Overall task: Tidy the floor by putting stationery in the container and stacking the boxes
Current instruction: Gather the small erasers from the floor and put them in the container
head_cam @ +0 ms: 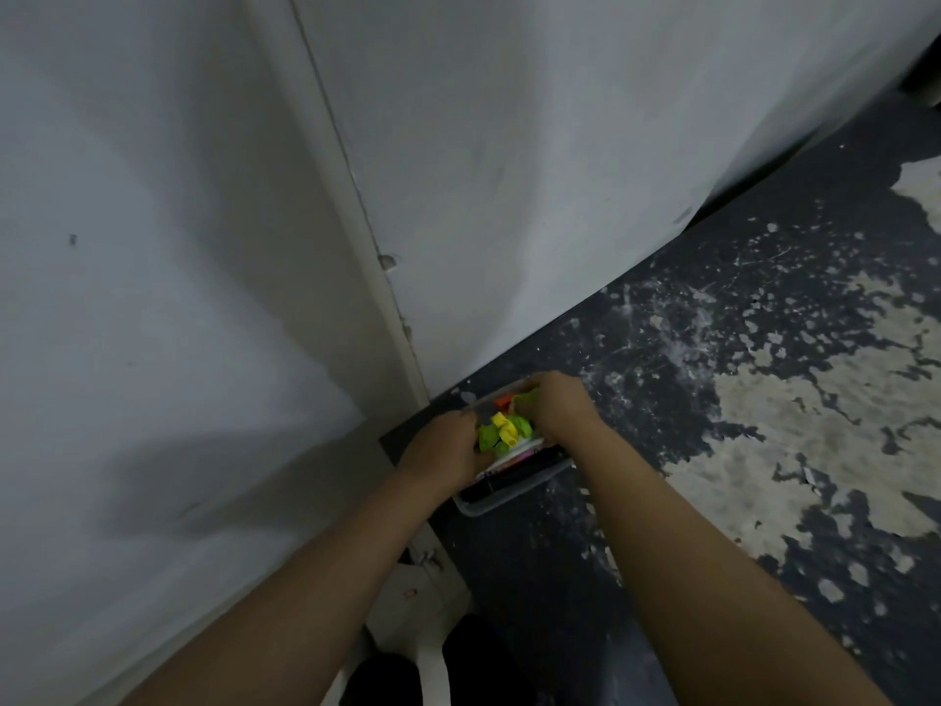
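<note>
both hands [443, 443] [557, 402] over clear container [514, 494], grips apparently closed on green-yellow stationery [504, 430], dark floor [662, 349]

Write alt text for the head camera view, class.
Both hands, left hand and right hand, reach into a clear plastic container of green and yellow stationery on a dark, paint-flaked floor beside a white wall.

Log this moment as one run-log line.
both hands in container | left hand at left rim | right hand on green-yellow stationery | clear container on floor by wall
</note>
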A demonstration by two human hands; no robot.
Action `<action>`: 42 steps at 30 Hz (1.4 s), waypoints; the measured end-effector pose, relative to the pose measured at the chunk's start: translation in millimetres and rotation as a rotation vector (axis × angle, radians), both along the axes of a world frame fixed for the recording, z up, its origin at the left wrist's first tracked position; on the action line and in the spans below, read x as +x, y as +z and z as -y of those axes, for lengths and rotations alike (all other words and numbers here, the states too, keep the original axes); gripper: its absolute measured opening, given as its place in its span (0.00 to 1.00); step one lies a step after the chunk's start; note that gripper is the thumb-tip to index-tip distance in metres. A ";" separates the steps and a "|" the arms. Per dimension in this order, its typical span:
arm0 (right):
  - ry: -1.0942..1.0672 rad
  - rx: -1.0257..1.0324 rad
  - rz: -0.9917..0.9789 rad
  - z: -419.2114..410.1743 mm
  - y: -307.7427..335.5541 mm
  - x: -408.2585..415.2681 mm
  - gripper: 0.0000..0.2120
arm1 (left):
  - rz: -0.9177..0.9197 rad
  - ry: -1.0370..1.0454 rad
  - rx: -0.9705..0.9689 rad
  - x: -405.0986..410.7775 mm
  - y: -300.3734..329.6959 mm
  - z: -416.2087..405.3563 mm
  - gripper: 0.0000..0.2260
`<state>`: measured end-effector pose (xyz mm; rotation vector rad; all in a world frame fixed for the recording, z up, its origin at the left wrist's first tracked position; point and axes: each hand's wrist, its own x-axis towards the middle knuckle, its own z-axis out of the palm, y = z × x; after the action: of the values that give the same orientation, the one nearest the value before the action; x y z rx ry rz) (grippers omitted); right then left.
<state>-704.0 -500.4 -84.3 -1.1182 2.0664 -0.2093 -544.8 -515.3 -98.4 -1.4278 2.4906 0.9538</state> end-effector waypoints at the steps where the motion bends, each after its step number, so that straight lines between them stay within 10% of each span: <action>1: 0.001 -0.039 -0.006 -2.0 -1.6 -1.3 0.14 | -0.007 -0.012 0.012 0.0 0.6 -0.1 0.18; 25: 0.238 -0.278 -0.069 -23.5 -13.5 -0.1 0.16 | -0.070 -0.079 -0.039 12.3 -6.4 6.1 0.21; 35: 0.190 -0.392 -0.018 -30.9 -15.2 6.5 0.13 | -0.080 -0.022 -0.067 17.3 -17.0 12.4 0.03; 42: 0.078 -0.405 0.027 -35.4 -8.9 -5.2 0.08 | -0.158 -0.053 -0.116 14.0 -11.8 8.1 0.14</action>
<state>-709.1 -465.0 -93.2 -1.4227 2.0024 -0.6223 -530.9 -523.4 -110.2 -1.3594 2.7243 0.9624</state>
